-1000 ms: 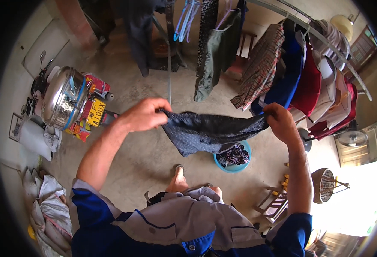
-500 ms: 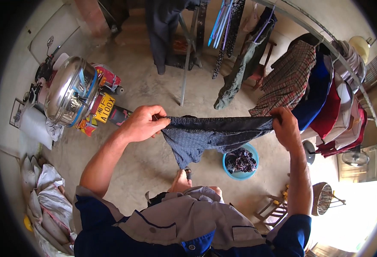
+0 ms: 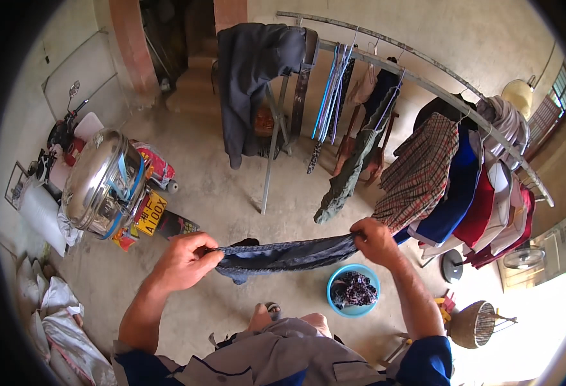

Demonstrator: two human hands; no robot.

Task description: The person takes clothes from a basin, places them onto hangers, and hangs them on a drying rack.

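Note:
Between my two hands a pair of dark blue-grey shorts (image 3: 286,255) is stretched out sideways by its elastic waistband. My left hand (image 3: 189,260) is closed on one end of the band, thumb against bent fingers. Closed on the other end, my right hand (image 3: 374,242) is held slightly higher. The lower part of the shorts mostly hides beneath the band; a bit of cloth shows near my left hand. On the floor below my right hand stands a light blue basin (image 3: 353,314) with dark patterned clothes (image 3: 356,289) bunched in it.
Ahead, a metal clothes rack (image 3: 418,80) carries blue and purple hangers (image 3: 332,93), green trousers (image 3: 350,180), a plaid shirt (image 3: 424,174) and jackets. Dark trousers (image 3: 244,71) drape over its left end. A motorbike with a steel pot (image 3: 96,183) stands left; sacks (image 3: 70,334) and a basket (image 3: 466,327) lie nearer.
My view has tilted up, showing more of the rack. Both hands and the shorts sit lower in the picture, and less of the hanging cloth shows. Both hands keep their hold.

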